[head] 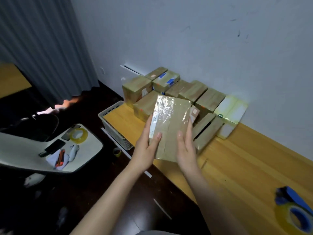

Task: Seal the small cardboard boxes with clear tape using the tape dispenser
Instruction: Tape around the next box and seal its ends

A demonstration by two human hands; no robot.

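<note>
Along the right: wooden table [245,167], pile of taped boxes [186,92] stacked at far end against wall. Above table's left edge, just in front of pile: one box [171,122], glossy with tape, tilted. Gripped by left hand [145,150] at left edge, right hand [186,148] at right edge; thumbs on top, hands apart. Near right on table: blue tape dispenser [294,211].

A grey curtain [50,48] hangs left; a white basket [116,133] sits beside the wooden table [245,163].
</note>
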